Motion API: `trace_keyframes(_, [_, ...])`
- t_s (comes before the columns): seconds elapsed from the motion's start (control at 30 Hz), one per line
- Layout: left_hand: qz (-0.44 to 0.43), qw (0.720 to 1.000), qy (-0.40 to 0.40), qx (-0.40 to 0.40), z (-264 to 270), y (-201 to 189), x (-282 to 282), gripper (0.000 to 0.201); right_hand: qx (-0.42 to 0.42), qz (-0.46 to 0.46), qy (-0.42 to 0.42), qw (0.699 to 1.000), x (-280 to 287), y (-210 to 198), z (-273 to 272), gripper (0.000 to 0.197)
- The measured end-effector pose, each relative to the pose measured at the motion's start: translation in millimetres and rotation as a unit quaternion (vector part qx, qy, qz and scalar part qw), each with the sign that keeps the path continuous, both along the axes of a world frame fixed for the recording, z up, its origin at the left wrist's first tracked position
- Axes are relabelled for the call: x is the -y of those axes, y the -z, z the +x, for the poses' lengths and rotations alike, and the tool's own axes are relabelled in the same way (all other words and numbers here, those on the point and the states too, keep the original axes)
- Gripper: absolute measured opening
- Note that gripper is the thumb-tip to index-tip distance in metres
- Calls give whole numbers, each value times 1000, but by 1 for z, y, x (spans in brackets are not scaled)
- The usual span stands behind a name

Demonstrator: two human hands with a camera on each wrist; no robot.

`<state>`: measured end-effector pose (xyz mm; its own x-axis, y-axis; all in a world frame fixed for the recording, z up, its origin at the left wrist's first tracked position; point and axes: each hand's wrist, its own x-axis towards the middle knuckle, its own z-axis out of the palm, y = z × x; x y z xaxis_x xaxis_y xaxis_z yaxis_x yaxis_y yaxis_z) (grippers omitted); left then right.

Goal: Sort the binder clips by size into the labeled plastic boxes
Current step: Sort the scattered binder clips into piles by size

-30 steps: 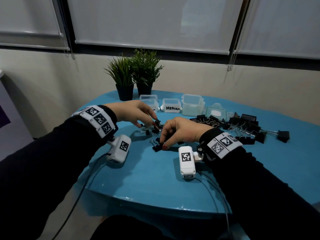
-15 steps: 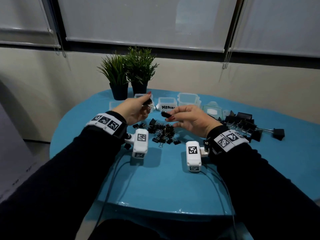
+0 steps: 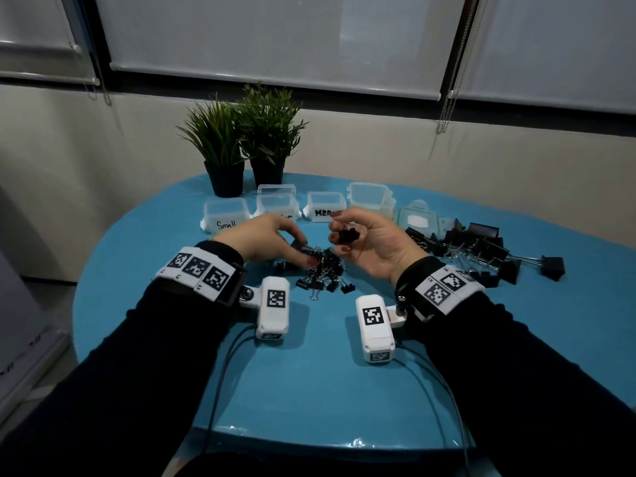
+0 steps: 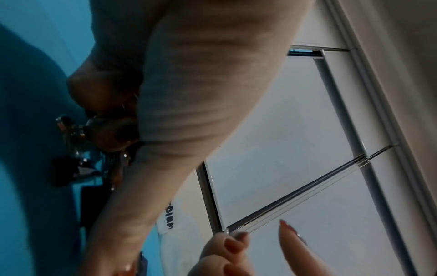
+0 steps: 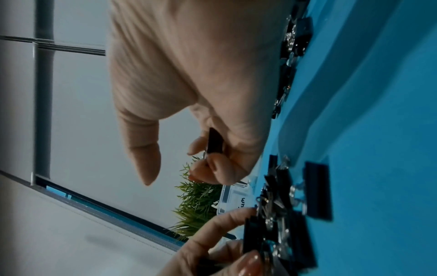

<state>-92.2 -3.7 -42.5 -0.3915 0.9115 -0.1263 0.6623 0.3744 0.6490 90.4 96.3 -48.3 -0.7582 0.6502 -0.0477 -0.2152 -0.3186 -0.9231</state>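
A heap of small black binder clips (image 3: 323,270) lies mid-table on the blue table (image 3: 309,373). My left hand (image 3: 303,251) is down on the heap's left edge, its fingers curled round a small clip (image 3: 298,244); the left wrist view shows that left hand (image 4: 106,127) around metal loops. My right hand (image 3: 335,232) is raised palm-up and pinches a black binder clip (image 3: 348,234), which the right wrist view (image 5: 214,140) shows between fingers and thumb. Clear boxes stand behind: "Small" (image 3: 227,216), an unlabeled-looking one (image 3: 277,206), "Medium" (image 3: 325,208), and a bigger box (image 3: 370,197).
A pile of larger black clips (image 3: 481,249) spreads over the table's right side, one lying apart (image 3: 552,266). A box lid (image 3: 418,220) lies beside them. Two potted plants (image 3: 247,149) stand at the back. Wrist cameras and cables hang over the near table.
My left hand has come down from in front of the boxes onto the small-clip heap. My right hand stays raised with its clip, turned more palm-up.
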Motion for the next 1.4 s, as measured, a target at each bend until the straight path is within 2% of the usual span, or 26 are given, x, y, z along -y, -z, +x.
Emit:
trace_keyframes(0.07, [-23, 999, 28, -8, 0, 1, -1, 44, 33, 37, 17, 999, -1, 2, -2, 14])
trace_keyframes(0.13, [-9, 999, 32, -12, -1, 2, -2, 39, 47, 59, 29, 997, -1, 2, -2, 14])
trace_keyframes(0.23, [22, 999, 41, -4, -3, 5, -3, 35, 62, 49, 45, 996, -1, 3, -2, 16])
trace_keyframes(0.3, [85, 995, 41, 44, -1, 4, -3, 36, 63, 16, 49, 997, -2, 4, -2, 29])
trace_keyframes(0.4, [209, 970, 54, 109, 8, -1, -4, 34, 55, -22, 44, 997, 0, 4, -4, 43])
trace_keyframes(0.5, [262, 951, 108, 128, 26, -6, -5, 32, 48, -23, -7, 999, 5, 0, -4, 50])
trace_keyframes(0.6, [251, 940, 167, 157, 41, -4, -5, 36, 14, -68, -72, 995, 12, -7, -3, 60])
trace_keyframes(0.7, [240, 938, 195, 155, 47, 2, -9, 38, -5, -104, -93, 990, 14, -10, -4, 58])
trace_keyframes(0.83, [230, 943, 194, 140, 49, 6, -13, 42, -11, -113, -71, 991, 6, -6, -7, 57])
trace_keyframes(0.97, [237, 933, 184, 198, 52, 3, -10, 58, 2, -90, -43, 995, -3, -6, -3, 46])
trace_keyframes(1.03, [248, 947, 148, 139, 50, 1, -9, 66, 13, -51, -3, 999, -9, -8, 1, 37])
trace_keyframes(1.1, [234, 965, 98, 72, 45, 0, -8, 65, 15, -1, 74, 997, -20, -11, 7, 20])
trace_keyframes(1.17, [193, 980, 40, 23, 38, 2, -8, 54, 78, 117, 194, 971, -39, -12, 17, 6])
trace_keyframes(1.23, [138, 990, 3, 4, 33, 6, -10, 48, 191, 264, 285, 901, -56, -10, 28, 14])
trace_keyframes(1.3, [86, 996, 3, -13, 30, 9, -11, 45, 272, 338, 324, 841, -67, -9, 39, 22])
trace_keyframes(1.4, [44, 998, 19, -48, 31, 10, -11, 43, 341, 374, 312, 804, -76, -3, 48, 33])
